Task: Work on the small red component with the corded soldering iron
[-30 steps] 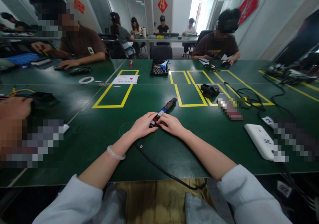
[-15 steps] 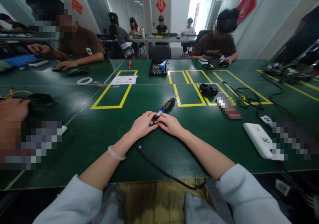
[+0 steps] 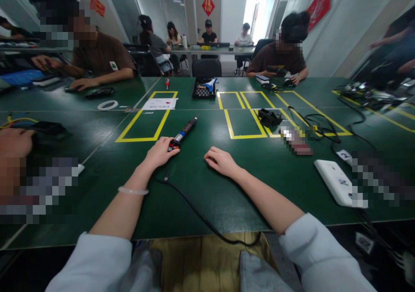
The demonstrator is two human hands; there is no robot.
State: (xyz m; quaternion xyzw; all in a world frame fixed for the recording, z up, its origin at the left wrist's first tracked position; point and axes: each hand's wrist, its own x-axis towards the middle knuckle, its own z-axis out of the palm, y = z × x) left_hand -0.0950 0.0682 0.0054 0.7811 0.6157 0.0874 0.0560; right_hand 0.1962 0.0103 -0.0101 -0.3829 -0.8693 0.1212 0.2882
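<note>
An electric screwdriver [image 3: 186, 132], dark with a blue and silver band, lies slanted over the green table with its thin bit pointing away to the right. Wrapped around its rear end is my left hand [image 3: 160, 153], a pale bangle on the wrist. From beneath that hand a black cable [image 3: 201, 215] runs across the table and over the front edge. My right hand [image 3: 222, 161] rests on the table to the right, apart from the screwdriver. Its fingers are curled together, and nothing shows in them.
Yellow tape outlines [image 3: 230, 127] mark the table. Beyond them stands a black tray [image 3: 203, 94] with small items. A black holder [image 3: 269, 117], tangled cables [image 3: 324, 123] and a white power bank [image 3: 337, 183] lie to the right. A tape roll [image 3: 107, 105] is at left. Co-workers sit around.
My left hand has moved left with the electric screwdriver. The right hand has come off it and stays nearly in place. The cable has shifted left too.
</note>
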